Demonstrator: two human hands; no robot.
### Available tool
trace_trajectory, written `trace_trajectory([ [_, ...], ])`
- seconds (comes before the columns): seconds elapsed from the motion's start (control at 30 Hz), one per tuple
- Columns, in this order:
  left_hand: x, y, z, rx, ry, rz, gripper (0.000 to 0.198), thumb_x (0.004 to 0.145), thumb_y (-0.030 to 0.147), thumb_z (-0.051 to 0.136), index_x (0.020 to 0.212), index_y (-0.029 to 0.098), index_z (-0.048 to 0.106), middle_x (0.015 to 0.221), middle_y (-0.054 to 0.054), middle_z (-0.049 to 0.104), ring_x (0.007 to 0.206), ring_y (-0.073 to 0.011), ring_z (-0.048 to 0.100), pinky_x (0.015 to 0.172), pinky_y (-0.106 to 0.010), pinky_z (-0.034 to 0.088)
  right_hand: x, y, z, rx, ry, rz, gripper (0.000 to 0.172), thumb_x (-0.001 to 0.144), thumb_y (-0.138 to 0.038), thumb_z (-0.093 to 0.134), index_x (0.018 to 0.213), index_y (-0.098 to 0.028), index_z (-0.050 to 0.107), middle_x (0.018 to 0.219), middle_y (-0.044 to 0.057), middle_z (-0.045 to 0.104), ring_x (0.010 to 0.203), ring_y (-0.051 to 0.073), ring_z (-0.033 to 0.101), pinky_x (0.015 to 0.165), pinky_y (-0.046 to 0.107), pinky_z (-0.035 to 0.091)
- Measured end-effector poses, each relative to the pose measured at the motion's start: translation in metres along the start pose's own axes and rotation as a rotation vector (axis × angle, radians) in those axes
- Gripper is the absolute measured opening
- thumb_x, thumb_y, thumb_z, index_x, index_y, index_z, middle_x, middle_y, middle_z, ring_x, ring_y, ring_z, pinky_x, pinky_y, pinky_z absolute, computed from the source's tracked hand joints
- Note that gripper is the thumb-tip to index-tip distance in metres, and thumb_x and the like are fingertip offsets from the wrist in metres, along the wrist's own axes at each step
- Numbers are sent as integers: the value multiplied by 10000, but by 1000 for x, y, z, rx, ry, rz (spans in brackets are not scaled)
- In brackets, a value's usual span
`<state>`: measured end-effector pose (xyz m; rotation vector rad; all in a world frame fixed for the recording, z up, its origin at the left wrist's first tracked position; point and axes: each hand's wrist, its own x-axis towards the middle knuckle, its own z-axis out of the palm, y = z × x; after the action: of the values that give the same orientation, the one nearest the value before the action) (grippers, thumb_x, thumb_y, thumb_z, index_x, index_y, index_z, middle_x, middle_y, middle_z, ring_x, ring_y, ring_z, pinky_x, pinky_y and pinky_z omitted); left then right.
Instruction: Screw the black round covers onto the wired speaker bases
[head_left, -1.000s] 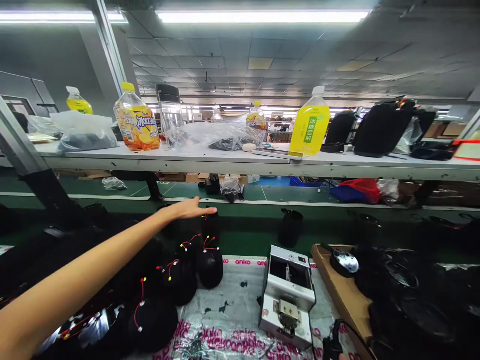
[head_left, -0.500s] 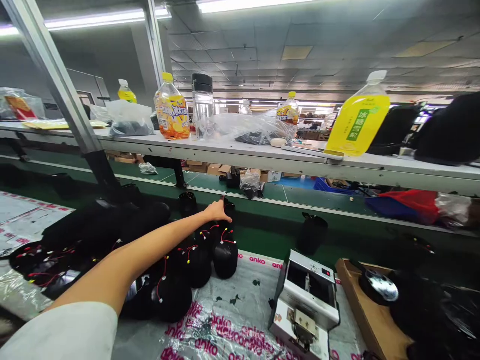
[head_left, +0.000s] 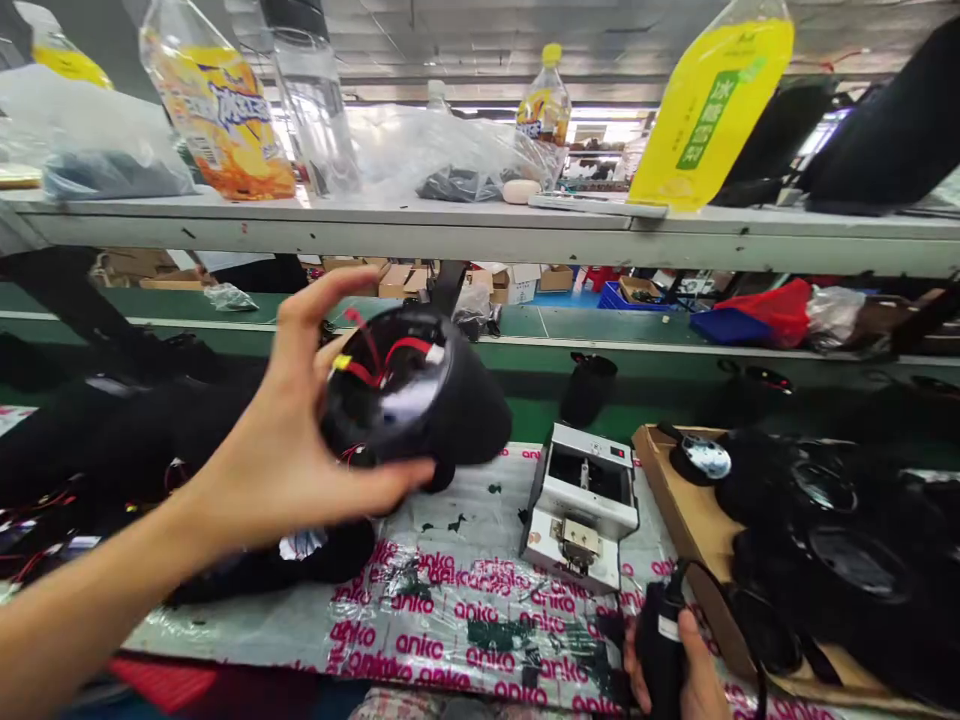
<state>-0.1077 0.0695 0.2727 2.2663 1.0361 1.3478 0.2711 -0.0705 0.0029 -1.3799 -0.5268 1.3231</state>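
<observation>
My left hand (head_left: 300,430) grips a black cup-shaped housing (head_left: 472,410), thumb underneath and fingers at its rim. The housing is tilted with its open end towards me. Inside it show red wires with a white and a yellow connector. Low on the right, my right hand (head_left: 697,670) is closed around a black handheld tool (head_left: 661,640) with a white label and a cord. Its lower end is cut off by the frame, so its exact kind cannot be told. Between the hands, a bit further back, stands a silver-white machine (head_left: 581,510) with a small red display.
A cardboard tray (head_left: 675,500) of black parts lies on the right. More black housings (head_left: 330,555) are at left. Printed plastic sheeting (head_left: 450,610) covers the bench. Behind runs a green conveyor (head_left: 517,355), under a shelf (head_left: 450,235) bearing bottles and bags.
My left hand has come back from the conveyor edge towards me, now with a housing in it. My right hand has come into view with the black tool. The view has shifted rightward and down.
</observation>
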Motion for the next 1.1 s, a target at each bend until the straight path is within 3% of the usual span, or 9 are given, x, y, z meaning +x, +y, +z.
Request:
trace_trajectory([
  [0.13, -97, 23, 36, -265, -86, -327, 1440, 565, 430, 1106, 1736, 540, 275, 1577, -55, 680, 1212, -398, 832, 906, -466, 796, 0, -39, 8, 121, -49, -167, 912, 687, -1051, 696, 726, -145, 794, 581, 110, 700, 332, 144, 507, 393, 281, 423],
  [0.27, -173, -24, 105, -330, -223, -415, 1275, 669, 205, 984, 1734, 492, 343, 1597, -132, 686, 1425, -491, 733, 1199, -681, 652, -14, -107, 20, 205, -111, -435, 895, 620, -1058, 684, 776, -196, 867, 584, 108, 702, 349, 210, 572, 396, 347, 489],
  [0.33, -188, -50, 133, -357, -250, -437, 1230, 654, 103, 923, 1711, 452, 398, 1641, -140, 656, 1519, -502, 658, 1339, -759, 478, -21, -139, 33, 186, -220, -695, 873, 771, -1032, 641, 861, -204, 903, 628, 100, 727, 352, 184, 567, 367, 310, 464],
  [0.47, -186, -80, 158, -537, -320, -560, 1099, 706, 129, 888, 1694, 355, 463, 1745, -150, 573, 1679, -478, 489, 1444, -731, 286, -23, -172, 60, 135, -404, -830, 784, 879, -941, 681, 968, -200, 924, 714, 109, 792, 418, 198, 634, 376, 302, 490],
  [0.6, -187, -77, 168, -772, -310, -561, 1118, 784, 546, 1002, 1727, 325, 442, 1837, -161, 458, 1742, -472, 374, 1465, -644, 273, -15, -168, 78, 98, -448, -861, 829, 882, -960, 664, 991, -182, 927, 726, 118, 809, 423, 197, 644, 401, 305, 507],
  [0.7, -196, -63, 186, -819, -163, -607, 976, 891, 811, 821, 1679, 318, 524, 1791, -133, 523, 1678, -457, 465, 1391, -560, 419, -11, -164, 82, 71, -471, -868, 809, 917, -936, 645, 1041, -190, 932, 754, 111, 821, 438, 192, 663, 420, 296, 513],
  [0.87, -193, -54, 217, -788, 37, -593, 694, 1017, 756, 659, 1521, 279, 662, 1556, -105, 724, 1432, -396, 671, 1227, -489, 524, -8, -166, 87, -47, -577, -843, 762, 918, -915, 683, 980, -185, 894, 748, 89, 783, 505, 203, 694, 469, 305, 559],
  [0.97, -181, -63, 225, -930, 19, -518, 657, 981, 773, 683, 1399, 267, 715, 1390, -96, 810, 1250, -362, 755, 1103, -458, 580, -2, -157, 98, 12, -586, -817, 775, 885, -941, 690, 913, -183, 847, 705, 66, 725, 502, 189, 652, 453, 295, 529],
  [1.1, -162, -73, 217, -1072, -164, -451, 634, 984, 754, 670, 1304, 215, 768, 1301, -127, 857, 1162, -370, 803, 1061, -464, 595, 12, -132, 113, 83, -458, -828, 840, 801, -988, 736, 873, -159, 856, 719, 86, 740, 482, 183, 647, 413, 285, 511],
])
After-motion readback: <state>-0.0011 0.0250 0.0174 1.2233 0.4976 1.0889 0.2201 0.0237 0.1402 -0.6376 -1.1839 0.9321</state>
